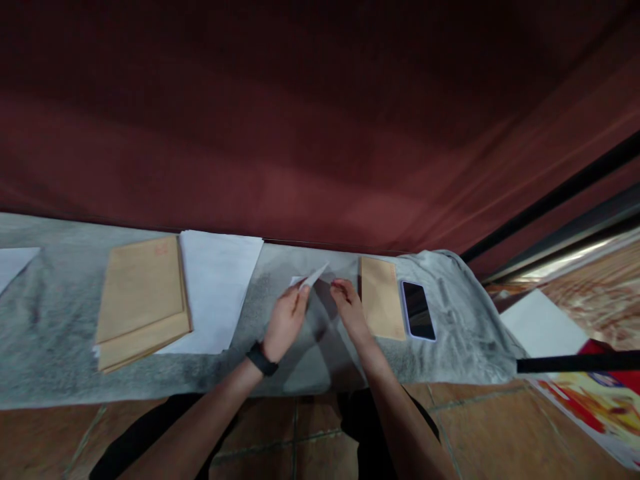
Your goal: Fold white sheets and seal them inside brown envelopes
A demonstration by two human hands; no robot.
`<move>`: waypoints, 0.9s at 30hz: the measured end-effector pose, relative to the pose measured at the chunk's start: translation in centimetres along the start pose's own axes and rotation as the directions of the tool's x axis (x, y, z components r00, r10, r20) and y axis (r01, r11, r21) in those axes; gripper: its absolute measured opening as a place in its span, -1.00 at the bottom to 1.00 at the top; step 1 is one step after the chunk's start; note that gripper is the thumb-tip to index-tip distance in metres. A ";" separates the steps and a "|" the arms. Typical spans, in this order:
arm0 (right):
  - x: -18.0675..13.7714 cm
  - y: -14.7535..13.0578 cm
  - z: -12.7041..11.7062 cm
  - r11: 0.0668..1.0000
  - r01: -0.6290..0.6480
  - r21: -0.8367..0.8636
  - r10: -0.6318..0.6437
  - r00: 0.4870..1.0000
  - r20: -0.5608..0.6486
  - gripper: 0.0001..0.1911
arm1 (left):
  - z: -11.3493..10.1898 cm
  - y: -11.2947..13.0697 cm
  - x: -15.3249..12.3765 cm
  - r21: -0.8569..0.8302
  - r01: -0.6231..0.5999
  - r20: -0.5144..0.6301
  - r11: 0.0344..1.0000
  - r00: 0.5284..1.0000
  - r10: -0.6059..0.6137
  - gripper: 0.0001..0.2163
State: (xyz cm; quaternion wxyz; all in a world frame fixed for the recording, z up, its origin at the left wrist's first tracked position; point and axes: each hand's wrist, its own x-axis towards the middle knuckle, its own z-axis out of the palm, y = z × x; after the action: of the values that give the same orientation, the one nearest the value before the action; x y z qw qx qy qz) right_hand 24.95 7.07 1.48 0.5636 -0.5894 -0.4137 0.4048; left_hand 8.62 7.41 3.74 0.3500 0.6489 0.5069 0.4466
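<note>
My left hand [289, 319], with a black band on its wrist, pinches a folded white sheet of paper [315, 275] over the middle of the grey cloth. Just right of the paper is my right hand [349, 308], its fingers curled and apart from the sheet; whether anything small is in them I cannot make out. Close beside that hand lies a brown envelope [383, 300]. To the left, a stack of white paper [220, 287] rests partly under several brown envelopes [143, 290].
A phone [419, 311] lies right of the single envelope. The grey cloth [55, 333] covers a long narrow surface against a dark red fabric wall [300, 133]. A black bar [575, 363] and a colourful printed box [600, 400] are at far right. Another white sheet [15, 263] lies far left.
</note>
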 end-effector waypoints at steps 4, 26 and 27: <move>-0.5 -0.4 0.3 0.963 -0.216 0.164 0.208 0.976 0.066 -0.42 | -1.2 0.7 1.5 -0.696 0.231 -0.029 0.680 0.937 -0.348 -0.57; 1.0 0.9 0.6 0.532 0.075 -0.843 -0.100 0.995 0.025 -0.59 | -3.7 -3.8 0.8 0.481 0.249 0.045 0.840 0.950 -0.307 -0.65; 1.0 1.0 0.8 0.515 0.083 -0.853 -0.112 0.993 0.029 -0.59 | -3.6 -3.4 0.8 0.543 0.246 0.049 0.803 0.945 -0.323 -0.63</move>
State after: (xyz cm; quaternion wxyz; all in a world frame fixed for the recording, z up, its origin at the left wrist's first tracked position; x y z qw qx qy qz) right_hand 24.57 8.22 0.41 0.2307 -0.7714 -0.5828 0.1096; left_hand 4.16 9.00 2.16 0.2548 0.6660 0.6762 0.1853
